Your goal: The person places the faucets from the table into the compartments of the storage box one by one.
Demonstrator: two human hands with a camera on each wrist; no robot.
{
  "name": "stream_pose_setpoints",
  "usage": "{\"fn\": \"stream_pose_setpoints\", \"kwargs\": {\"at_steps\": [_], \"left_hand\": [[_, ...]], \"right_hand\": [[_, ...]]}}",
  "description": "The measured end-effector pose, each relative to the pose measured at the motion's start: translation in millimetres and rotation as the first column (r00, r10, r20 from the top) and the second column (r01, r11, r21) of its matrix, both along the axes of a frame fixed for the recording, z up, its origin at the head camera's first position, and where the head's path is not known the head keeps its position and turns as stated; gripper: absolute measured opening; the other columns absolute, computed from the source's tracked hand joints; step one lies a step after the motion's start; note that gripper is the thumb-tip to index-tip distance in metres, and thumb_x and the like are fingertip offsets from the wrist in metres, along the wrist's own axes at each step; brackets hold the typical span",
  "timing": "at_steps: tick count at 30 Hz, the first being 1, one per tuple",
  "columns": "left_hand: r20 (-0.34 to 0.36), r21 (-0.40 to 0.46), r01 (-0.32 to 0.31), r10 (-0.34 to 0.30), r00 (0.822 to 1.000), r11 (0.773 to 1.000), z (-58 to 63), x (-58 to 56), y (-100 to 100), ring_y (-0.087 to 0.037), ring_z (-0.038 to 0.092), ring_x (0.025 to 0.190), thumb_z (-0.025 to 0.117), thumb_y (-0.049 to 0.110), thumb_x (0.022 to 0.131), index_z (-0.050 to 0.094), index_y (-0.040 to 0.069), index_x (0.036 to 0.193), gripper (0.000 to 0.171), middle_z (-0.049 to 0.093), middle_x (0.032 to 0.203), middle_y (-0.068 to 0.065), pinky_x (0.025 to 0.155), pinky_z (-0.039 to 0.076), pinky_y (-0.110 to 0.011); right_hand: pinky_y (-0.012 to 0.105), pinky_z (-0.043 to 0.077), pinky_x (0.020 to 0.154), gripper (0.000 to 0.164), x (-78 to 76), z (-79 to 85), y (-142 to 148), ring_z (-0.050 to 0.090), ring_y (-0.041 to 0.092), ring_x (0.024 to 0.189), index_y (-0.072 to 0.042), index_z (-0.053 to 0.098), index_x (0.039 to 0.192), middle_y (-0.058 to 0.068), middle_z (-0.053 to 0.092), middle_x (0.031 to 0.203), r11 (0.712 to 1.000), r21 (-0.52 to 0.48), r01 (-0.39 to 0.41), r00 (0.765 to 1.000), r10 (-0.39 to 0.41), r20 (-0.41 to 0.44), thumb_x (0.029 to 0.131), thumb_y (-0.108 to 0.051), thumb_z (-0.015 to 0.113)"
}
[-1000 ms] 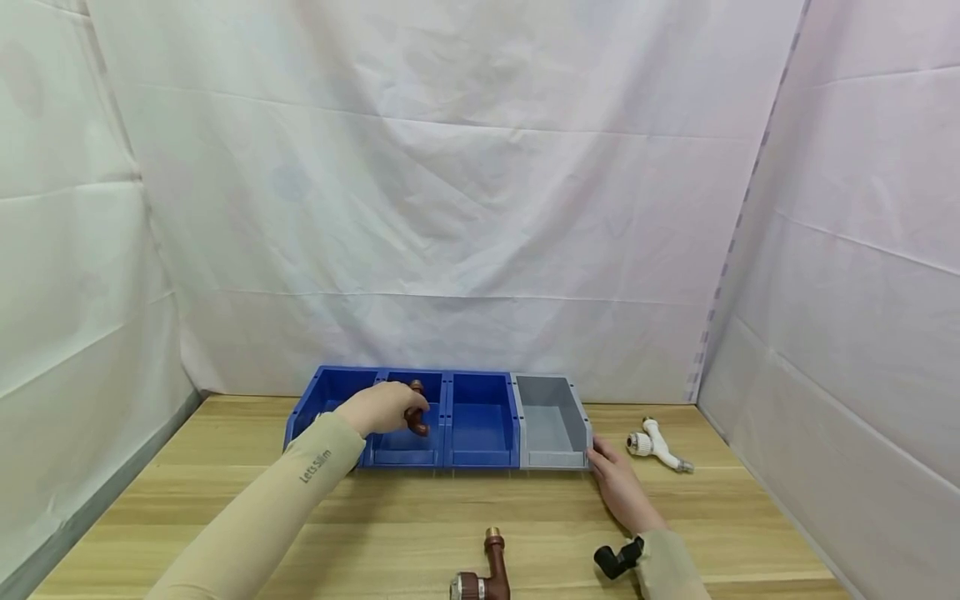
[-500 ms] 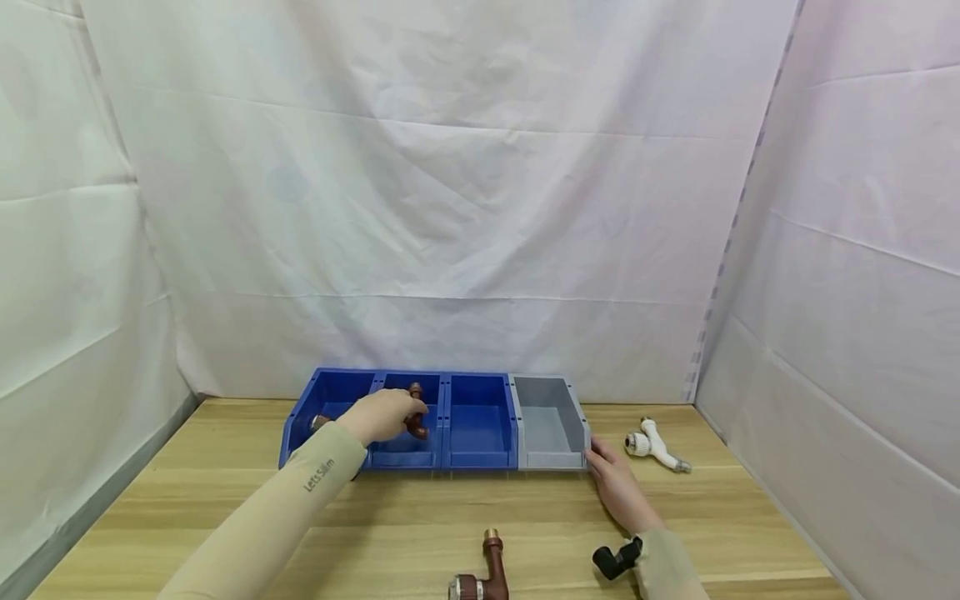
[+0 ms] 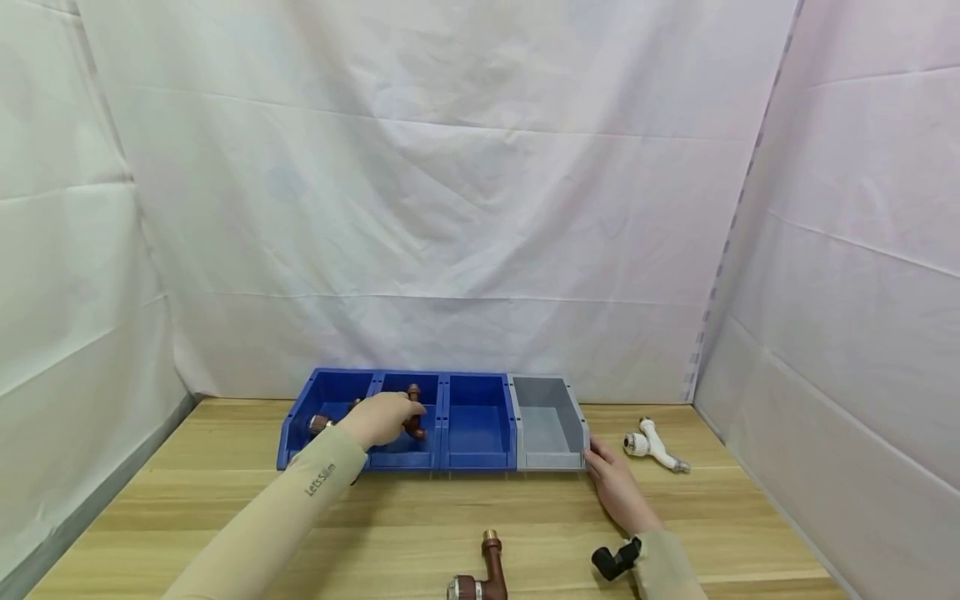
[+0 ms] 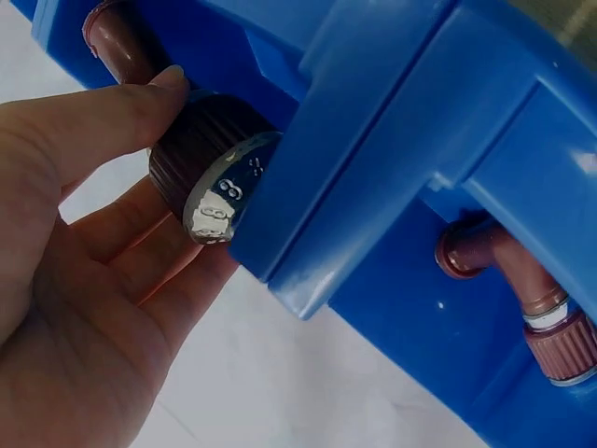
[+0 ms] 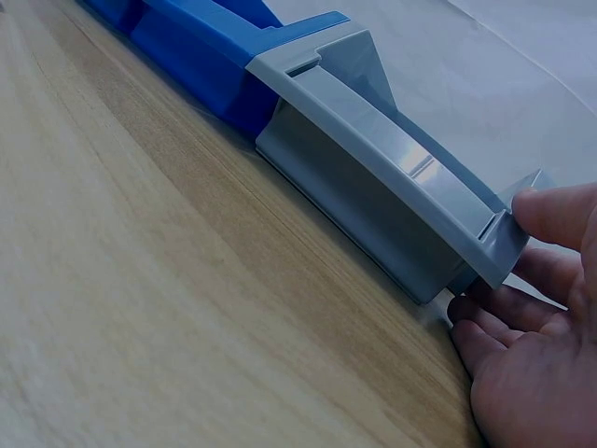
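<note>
My left hand [image 3: 384,417] reaches into the second blue bin [image 3: 405,460] from the left. It holds a brown faucet [image 3: 414,427] there; in the left wrist view the thumb lies on its dark ribbed knob [image 4: 210,154], with the fingers behind. Another brown faucet [image 4: 522,271] lies in the leftmost blue bin [image 3: 292,442], partly hidden by the left arm in the head view. At the right end of the row, my right hand [image 3: 617,487] grips the front corner of the grey bin [image 5: 373,187], thumb on top and fingers curled beneath.
A third blue bin [image 3: 480,460] stands beside the grey one. To the right lies a white faucet [image 3: 656,446] on the wooden table [image 3: 405,517]. Near the front edge is another brown faucet [image 3: 491,575]. A black elbow-shaped piece [image 3: 617,560] sits at the right wrist.
My left hand has sunk slightly lower into the second bin with the brown faucet. More of the faucet in the leftmost bin shows now. The right hand stays on the grey bin.
</note>
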State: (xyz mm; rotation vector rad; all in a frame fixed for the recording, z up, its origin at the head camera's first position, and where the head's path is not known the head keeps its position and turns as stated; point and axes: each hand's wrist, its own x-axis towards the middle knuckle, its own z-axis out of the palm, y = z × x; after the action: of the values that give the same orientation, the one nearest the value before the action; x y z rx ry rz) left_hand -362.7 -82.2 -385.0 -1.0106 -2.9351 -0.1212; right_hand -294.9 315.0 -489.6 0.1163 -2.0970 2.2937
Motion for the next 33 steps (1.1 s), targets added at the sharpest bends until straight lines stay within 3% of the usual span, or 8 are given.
{"fn": "stream_pose_setpoints", "kwargs": {"at_steps": [5,13,23,33], "left_hand": [[-0.018,-0.003,0.013,-0.013,1.000,1.000,-4.8,-3.3,-0.1,-0.028,0.062,0.107,0.060,-0.013,0.086,0.067,0.015,0.121,0.045,0.066,0.115,-0.009,0.087,0.052,-0.040],[-0.010,0.003,0.004,-0.004,1.000,1.000,-7.6,-5.5,1.0,-0.029,0.061,0.110,0.060,-0.015,0.084,0.067,0.012,0.123,0.047,0.066,0.117,-0.010,0.090,0.051,-0.043],[0.024,-0.035,0.018,-0.017,1.000,0.999,-3.8,-3.4,6.0,-0.027,0.061,0.109,0.062,-0.015,0.084,0.069,0.012,0.120,0.045,0.067,0.115,-0.008,0.092,0.050,-0.042],[0.019,-0.061,0.009,-0.008,1.000,0.998,-6.2,-5.5,3.6,-0.025,0.060,0.112,0.061,-0.015,0.085,0.068,0.013,0.122,0.048,0.067,0.119,-0.006,0.095,0.048,-0.040]], "right_hand": [[0.034,0.019,0.113,0.054,-0.3,0.8,-0.8,0.016,0.029,0.143,0.010,0.017,0.150,0.025,0.015,0.157,1.000,0.010,0.018,1.000,-0.018,0.007,0.104,-0.009,0.040],[0.042,0.014,0.115,0.055,0.0,1.8,-1.8,0.014,0.031,0.143,0.011,0.016,0.149,0.026,0.014,0.156,1.000,0.002,0.012,1.000,-0.012,0.003,0.104,-0.008,0.040],[0.041,0.013,0.115,0.058,0.9,1.7,2.6,0.008,0.030,0.145,0.009,0.009,0.151,0.025,0.007,0.158,1.000,-0.001,-0.012,1.000,0.012,0.008,0.105,-0.009,0.039],[0.038,0.015,0.115,0.056,-0.5,-0.1,1.5,0.012,0.029,0.144,0.009,0.013,0.150,0.025,0.012,0.157,1.000,0.011,-0.006,1.000,0.006,0.004,0.105,-0.009,0.039]]}}
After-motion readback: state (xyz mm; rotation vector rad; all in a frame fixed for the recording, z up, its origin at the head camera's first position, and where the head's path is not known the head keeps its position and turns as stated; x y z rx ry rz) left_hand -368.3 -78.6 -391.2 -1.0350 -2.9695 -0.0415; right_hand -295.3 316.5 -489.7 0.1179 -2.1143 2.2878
